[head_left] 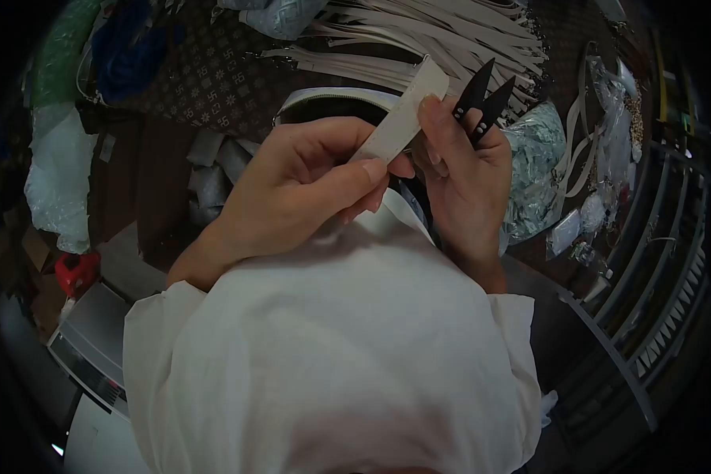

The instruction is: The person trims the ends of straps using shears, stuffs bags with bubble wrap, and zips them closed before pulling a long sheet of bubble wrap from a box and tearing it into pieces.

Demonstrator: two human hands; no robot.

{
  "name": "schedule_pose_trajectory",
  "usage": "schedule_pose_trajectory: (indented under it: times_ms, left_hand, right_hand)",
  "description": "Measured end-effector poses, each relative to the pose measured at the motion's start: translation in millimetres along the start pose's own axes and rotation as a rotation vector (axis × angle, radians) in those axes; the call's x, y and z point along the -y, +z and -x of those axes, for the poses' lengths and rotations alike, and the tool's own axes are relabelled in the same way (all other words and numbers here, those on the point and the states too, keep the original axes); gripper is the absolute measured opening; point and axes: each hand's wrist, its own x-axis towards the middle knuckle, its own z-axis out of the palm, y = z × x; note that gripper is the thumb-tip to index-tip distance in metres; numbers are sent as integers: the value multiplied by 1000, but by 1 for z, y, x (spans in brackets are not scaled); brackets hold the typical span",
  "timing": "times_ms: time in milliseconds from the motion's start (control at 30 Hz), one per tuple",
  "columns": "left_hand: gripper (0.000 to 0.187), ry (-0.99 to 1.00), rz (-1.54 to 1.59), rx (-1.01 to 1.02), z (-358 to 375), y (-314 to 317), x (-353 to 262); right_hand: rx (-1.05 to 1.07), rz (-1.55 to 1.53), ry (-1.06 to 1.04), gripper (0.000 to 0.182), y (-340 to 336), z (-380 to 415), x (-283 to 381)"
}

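Observation:
A flat cream strap piece (pixel 407 110) with a stitched edge slants up to the right between both hands. My left hand (pixel 308 178) is closed on its lower end, thumb on top. The thumb of my right hand (pixel 466 174) presses on the strap near its upper end. That same hand also holds black thread snips (pixel 486 103), their two blades pointing up and apart. Partly hidden behind my hands is a dark opening with a pale rim (pixel 340 93), which looks like a bag or pouch.
Many pale straps (pixel 442 31) lie across the patterned table cover (pixel 213 87). A plastic bag of greenish pieces (pixel 536 170) sits to the right, near a metal rack (pixel 648 253). Wrapped packets (pixel 211 178) fill a box at left. A red object (pixel 77 272) is farther left.

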Motion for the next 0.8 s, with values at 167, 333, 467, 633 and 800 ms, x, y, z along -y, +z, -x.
schedule_pose_trajectory:
  times_ms: [167,333,467,633,800]
  left_hand:
    - [18,51,6,-5,-1,0,2]
    - [25,-84,395,188,-8,-9,1]
    - [31,-268,1037,552,-27,-19,23]
    - [26,-35,209,-14,-19,6,9]
    - [24,46,-34,-16,-16,3,9]
  right_hand:
    - [2,12,-16,19,0,0,-1]
    - [106,-124,-68,20,-1,-3,-10]
    - [143,-151,-68,21,4,-13,-11]
    - [-33,43,-63,16,-3,-15,-8]
    - [-33,-21,-8,13,1,-12,8]
